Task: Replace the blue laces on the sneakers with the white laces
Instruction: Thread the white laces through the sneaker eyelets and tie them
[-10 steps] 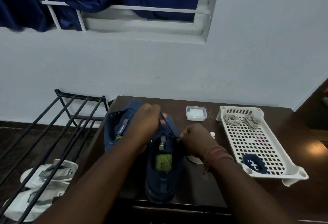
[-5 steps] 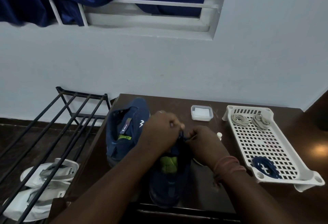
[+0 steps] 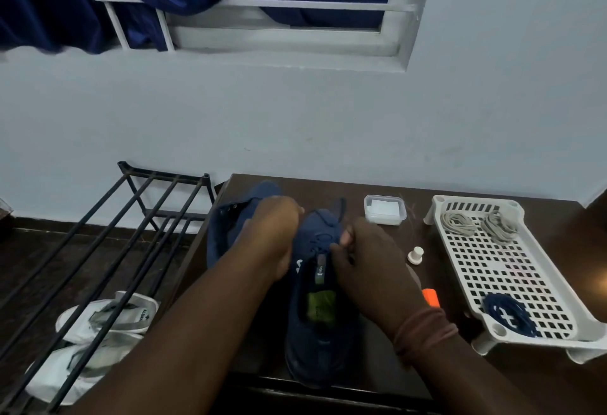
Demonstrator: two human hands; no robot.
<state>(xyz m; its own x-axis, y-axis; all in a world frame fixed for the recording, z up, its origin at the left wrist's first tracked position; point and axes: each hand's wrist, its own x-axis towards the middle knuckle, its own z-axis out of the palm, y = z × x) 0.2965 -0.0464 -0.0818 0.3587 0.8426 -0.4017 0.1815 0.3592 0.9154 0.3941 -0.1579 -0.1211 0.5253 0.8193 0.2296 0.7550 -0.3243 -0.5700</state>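
Head: 2 hands (image 3: 368,260) pinch lace (blue, thin) on sneaker (image 3: 320,309).

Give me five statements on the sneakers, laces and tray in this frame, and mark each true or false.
1. Two bundles of white laces lie at the far end of the tray. True.
2. The coiled blue lace lies on the table beside the tray. False: it lies inside the tray, at its near end.
3. The right hand pinches at the lacing of the near sneaker. True.
4. The near sneaker already carries white laces. False: none show on it.
5. The second sneaker sits in the tray. False: on the table, behind the left hand.
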